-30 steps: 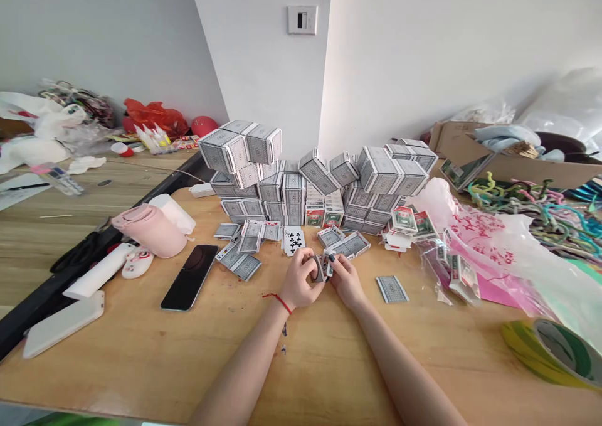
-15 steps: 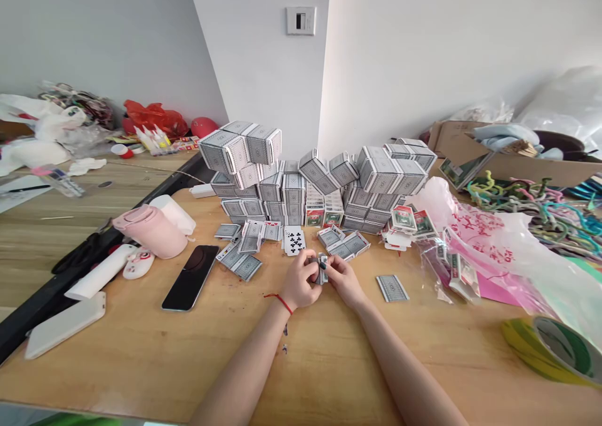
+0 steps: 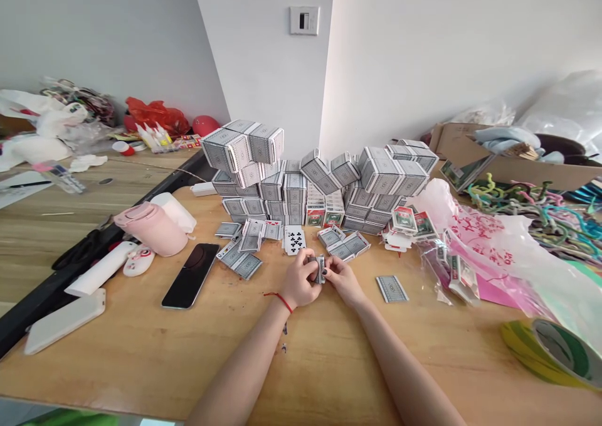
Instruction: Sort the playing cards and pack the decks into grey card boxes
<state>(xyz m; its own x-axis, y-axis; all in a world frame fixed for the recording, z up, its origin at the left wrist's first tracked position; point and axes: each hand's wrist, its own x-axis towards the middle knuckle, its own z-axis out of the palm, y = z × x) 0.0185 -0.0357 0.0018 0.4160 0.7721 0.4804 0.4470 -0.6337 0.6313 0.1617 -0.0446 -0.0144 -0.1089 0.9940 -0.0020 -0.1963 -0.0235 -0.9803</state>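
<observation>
My left hand is closed around grey-backed playing cards at the middle of the table. The fingers of my right hand pinch the right edge of the same cards. How many cards are held, and how they are bent, is hidden by the fingers. Just beyond my hands lies a face-up club card. Loose card pieces are to its left and more grey-backed cards to its right. A single flat card bundle rests right of my right hand. Behind stand stacked blocks of folded cards.
A black phone, a pink bottle and a white case lie on the left. On the right are card boxes, a pink-and-white plastic bag and yellow tape. A cardboard box stands at the back right.
My right fingers have shifted slightly on the held cards, and the dark-nailed thumb sits lower on their right edge. The view has moved a little; the other things stay put.
</observation>
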